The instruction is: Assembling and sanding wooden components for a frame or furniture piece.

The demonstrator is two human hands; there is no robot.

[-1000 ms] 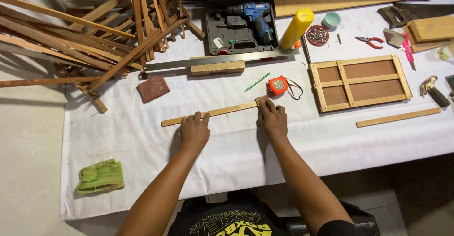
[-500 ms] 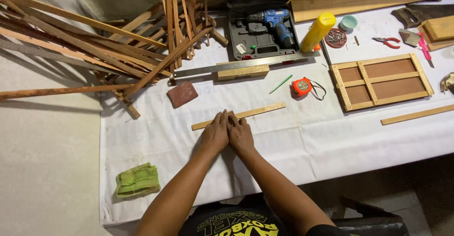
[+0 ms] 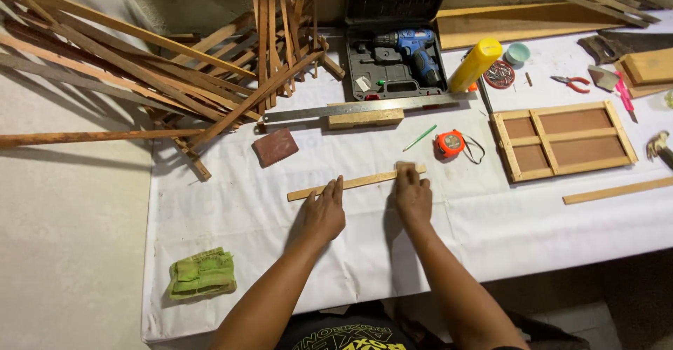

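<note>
**Both hands flat on the thin wood strip**

My left hand [image 3: 324,215] lies palm down w/ fingers spread, fingertips resting on the thin pale wooden strip [image 3: 354,182] near its middle-left. My right hand [image 3: 412,196] is flat too, fingers together, pressing on the strip's right end. Neither hand pinches or lifts it; the strip lies flat on the white-covered counter [image 3: 231,203], slanted, right end a bit farther from me than the left.

Around it: a reddish-brown sanding block [image 3: 275,147] beyond the strip's left end, well apart from it. An orange tape measure [image 3: 449,143] sits just beyond my right hand, w/ a green pencil [image 3: 419,138] beside it on the left. Farther back, a long metal ruler [image 3: 364,107] w/ a short pale wood block [image 3: 365,118] touching its near edge. Behind that, an open black tool case [image 3: 392,70] holding a blue cordless drill [image 3: 413,49]. A yellow cylinder-shaped bottle [image 3: 475,65] leans next to the case, a small round tin of nails [image 3: 499,74] by it.

To the right, a pale wooden frame w/ brown panels [image 3: 563,140] lies flat, and another thin wood strip [image 3: 617,190] nearer the counter edge. Red-handled pliers [image 3: 571,82] are farther back. Left side: a heap of long dark wood slats [image 3: 161,77] overhangs the counter's far left corner. A folded green cloth [image 3: 202,273] lies near the front left corner.
</note>
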